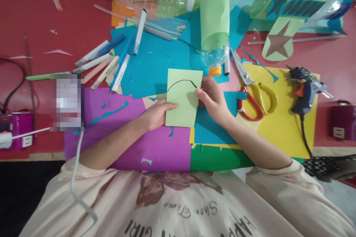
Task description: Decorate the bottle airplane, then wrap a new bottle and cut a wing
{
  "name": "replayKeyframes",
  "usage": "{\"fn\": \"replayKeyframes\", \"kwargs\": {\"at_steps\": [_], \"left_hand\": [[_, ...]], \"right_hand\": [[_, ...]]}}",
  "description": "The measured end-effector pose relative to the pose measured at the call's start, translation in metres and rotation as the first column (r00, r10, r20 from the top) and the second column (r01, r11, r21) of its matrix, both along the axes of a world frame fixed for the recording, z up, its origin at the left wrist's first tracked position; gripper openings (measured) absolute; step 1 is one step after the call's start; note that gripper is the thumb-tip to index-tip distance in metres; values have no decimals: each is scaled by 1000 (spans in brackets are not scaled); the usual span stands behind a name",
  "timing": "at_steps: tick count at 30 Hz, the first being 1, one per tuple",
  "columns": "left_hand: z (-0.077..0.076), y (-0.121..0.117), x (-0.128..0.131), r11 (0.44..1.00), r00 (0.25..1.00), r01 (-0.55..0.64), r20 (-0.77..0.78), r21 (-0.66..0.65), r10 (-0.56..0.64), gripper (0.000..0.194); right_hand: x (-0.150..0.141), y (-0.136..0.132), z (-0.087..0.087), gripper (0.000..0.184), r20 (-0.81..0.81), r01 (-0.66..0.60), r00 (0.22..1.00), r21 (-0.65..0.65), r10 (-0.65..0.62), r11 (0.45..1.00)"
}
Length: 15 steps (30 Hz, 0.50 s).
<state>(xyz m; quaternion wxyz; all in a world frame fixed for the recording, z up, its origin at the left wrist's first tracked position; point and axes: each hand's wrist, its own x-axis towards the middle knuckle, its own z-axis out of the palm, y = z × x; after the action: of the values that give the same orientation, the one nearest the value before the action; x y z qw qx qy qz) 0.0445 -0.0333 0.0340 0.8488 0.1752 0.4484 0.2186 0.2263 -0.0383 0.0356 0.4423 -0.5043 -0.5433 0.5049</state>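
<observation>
A pale green piece of paper (182,98) with a black curved line across its upper part is held up between my two hands. My left hand (161,113) grips its left edge, thumb on the front and fingers behind. On the right edge, my right hand (211,98) pinches the paper near the end of the curve; some of its fingers are hidden behind. Scissors (251,92) with red and yellow handles lie to the right of my right hand. Beyond it stands or lies a plastic bottle (214,55) wrapped in green paper, its orange cap towards me.
Several markers (121,74) lie at the left by a blurred-out device (68,103) with a white cable. A glue gun (304,90) rests on yellow paper (286,133) at the right. Purple paper (125,144), blue sheets (155,59) and scraps cover the red table (27,18).
</observation>
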Motion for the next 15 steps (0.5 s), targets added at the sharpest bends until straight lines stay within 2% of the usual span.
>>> {"fn": "replayKeyframes", "kwargs": {"at_steps": [2, 6, 9, 15], "left_hand": [[-2, -2, 1, 1000, 999, 29, 35, 9, -29, 37], [-4, -7, 3, 996, 997, 58, 49, 66, -61, 39], [-4, -10, 4, 994, 999, 47, 11, 102, -49, 43], [-5, -10, 6, 996, 999, 12, 31, 85, -15, 47]], "right_hand": [[-4, 0, 0, 39, -113, -56, 993, -119, 42, 991], [-5, 0, 4, 40, -217, -68, 976, -190, 25, 980], [-5, -1, 5, 41, -221, -69, 975, -213, 21, 975], [-3, 1, 5, 44, -169, -51, 986, -196, 18, 979]]}}
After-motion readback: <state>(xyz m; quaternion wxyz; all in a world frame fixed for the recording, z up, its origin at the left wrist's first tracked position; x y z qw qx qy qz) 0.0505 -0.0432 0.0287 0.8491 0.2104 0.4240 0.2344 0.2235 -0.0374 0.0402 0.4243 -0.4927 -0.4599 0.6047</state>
